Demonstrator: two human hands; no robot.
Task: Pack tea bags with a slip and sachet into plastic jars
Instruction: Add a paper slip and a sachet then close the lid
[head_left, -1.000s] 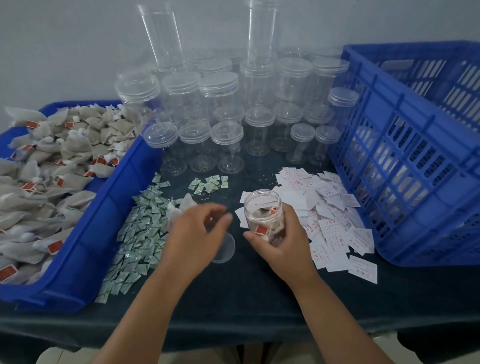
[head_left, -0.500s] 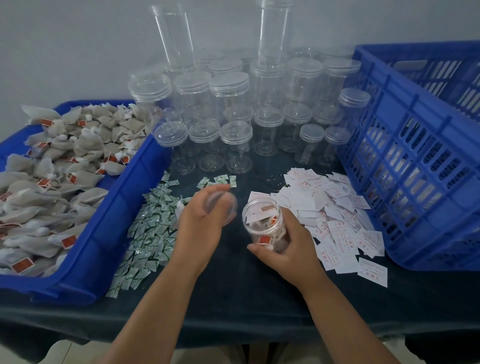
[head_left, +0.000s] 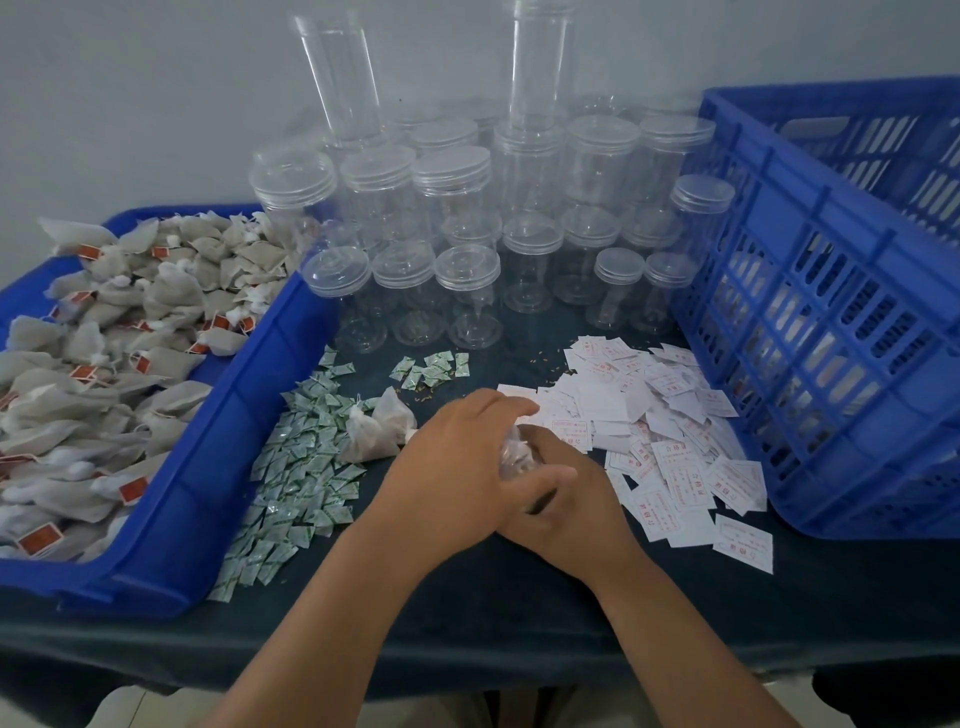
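Plastic jar (head_left: 515, 457) — right hand (head_left: 563, 501) grips it.

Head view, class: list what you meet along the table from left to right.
Blue tray of tea bags → green sachets → loose tea bags → jar → white slips → blue crate.

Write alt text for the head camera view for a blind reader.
The left hand covers the top of a jar gripped by the right hand. Around them: a tray of tea bags, sachets, paper slips, empty lidded jars, a blue crate.
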